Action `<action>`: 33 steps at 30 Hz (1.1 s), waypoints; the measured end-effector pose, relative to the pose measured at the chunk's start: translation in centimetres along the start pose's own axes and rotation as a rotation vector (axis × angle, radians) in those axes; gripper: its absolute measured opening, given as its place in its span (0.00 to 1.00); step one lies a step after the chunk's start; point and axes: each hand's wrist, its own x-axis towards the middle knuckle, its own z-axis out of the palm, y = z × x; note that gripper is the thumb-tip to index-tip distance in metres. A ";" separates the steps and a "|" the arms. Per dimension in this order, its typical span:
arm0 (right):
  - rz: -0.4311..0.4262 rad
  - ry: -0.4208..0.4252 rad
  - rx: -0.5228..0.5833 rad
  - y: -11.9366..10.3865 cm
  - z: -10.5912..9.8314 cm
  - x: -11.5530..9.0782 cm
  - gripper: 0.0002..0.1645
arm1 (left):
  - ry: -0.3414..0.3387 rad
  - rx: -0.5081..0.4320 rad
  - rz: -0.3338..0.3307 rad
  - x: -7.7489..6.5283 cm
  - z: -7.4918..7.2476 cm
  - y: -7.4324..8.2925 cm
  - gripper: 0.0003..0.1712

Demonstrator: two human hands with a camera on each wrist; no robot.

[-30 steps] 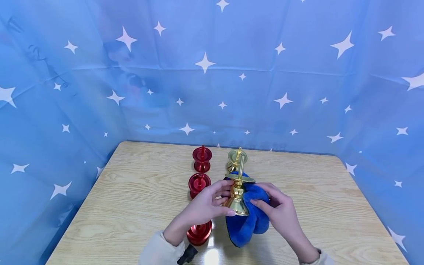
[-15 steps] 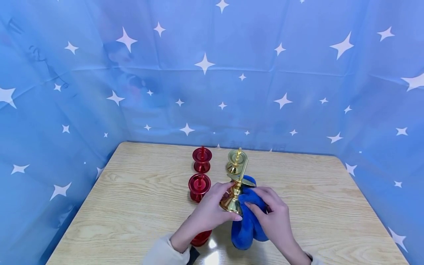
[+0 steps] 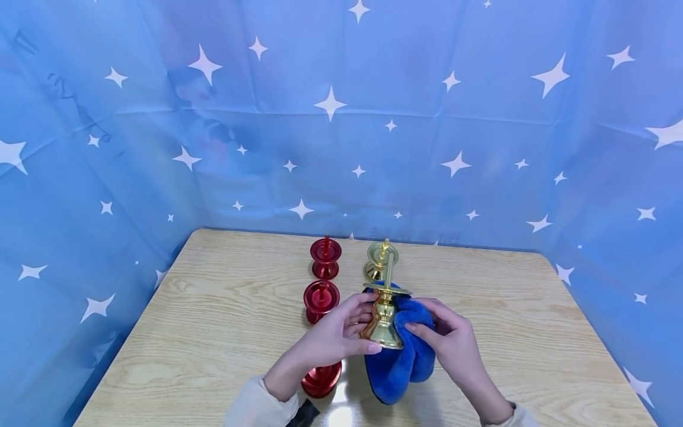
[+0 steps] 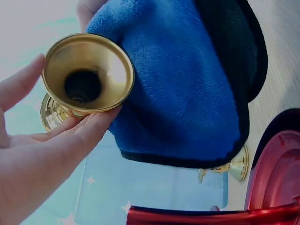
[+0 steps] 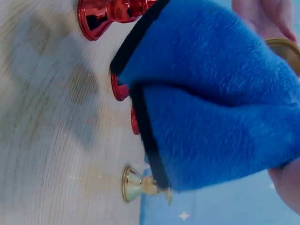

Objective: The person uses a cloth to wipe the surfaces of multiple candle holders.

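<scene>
My left hand [image 3: 338, 332] grips a gold candlestick [image 3: 383, 323] by its foot and stem, lifted off the table and nearly upright. In the left wrist view the hollow underside of the candlestick [image 4: 88, 72] faces the camera, thumb on one side of the foot and fingers beneath. My right hand [image 3: 453, 341] pinches a fluffy blue cloth [image 3: 397, 373] with a dark edge, pressed along the right side of the candlestick. Folds of the cloth [image 5: 220, 93] hide most of the right fingers in the right wrist view.
Three red candlesticks stand in a column left of the hands: a far one [image 3: 325, 256], a middle one [image 3: 321, 299] and a near one [image 3: 322, 379], partly behind the left arm. Another gold candlestick [image 3: 380, 261] stands at the back of the wooden table [image 3: 213, 332].
Half a second ago the held candlestick leaned right and the right hand was further left; now it is nearly upright again, with the cloth hand back to the right.
</scene>
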 end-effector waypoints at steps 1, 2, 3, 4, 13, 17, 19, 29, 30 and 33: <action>-0.023 -0.001 0.003 0.1 0.0 0.0 0.19 | -0.003 -0.022 0.009 0.0 0.0 0.0 0.35; -0.052 -0.001 0.006 0.2 0.1 0.0 0.19 | 0.003 -0.033 0.018 0.1 0.0 -0.1 0.33; -0.085 -0.002 0.007 0.4 0.1 0.0 0.19 | 0.015 -0.036 0.029 0.2 0.0 -0.1 0.30; -0.117 -0.005 0.005 0.5 0.1 -0.1 0.20 | 0.036 -0.033 0.040 0.3 0.1 -0.2 0.28; -0.292 -0.079 -0.038 1.0 -0.7 -0.2 0.22 | 0.220 -0.134 -0.010 0.9 0.3 -0.9 0.22; -0.299 -0.104 -0.070 1.1 -0.9 -0.4 0.21 | 0.239 -0.138 -0.045 1.1 0.4 -1.0 0.18; -0.301 -0.102 -0.074 1.4 -0.9 -0.5 0.22 | 0.245 -0.060 -0.059 1.1 0.5 -1.0 0.16; -0.306 -0.137 -0.142 3.3 -1.7 -1.6 0.24 | 0.190 -0.081 -0.146 0.8 1.3 -1.9 0.15; -0.314 -0.146 -0.156 3.4 -1.8 -1.7 0.24 | 0.186 -0.102 -0.155 0.8 1.4 -2.0 0.14; -0.332 -0.167 -0.220 3.8 -2.2 -1.9 0.25 | 0.197 -0.152 -0.169 0.9 1.7 -2.5 0.13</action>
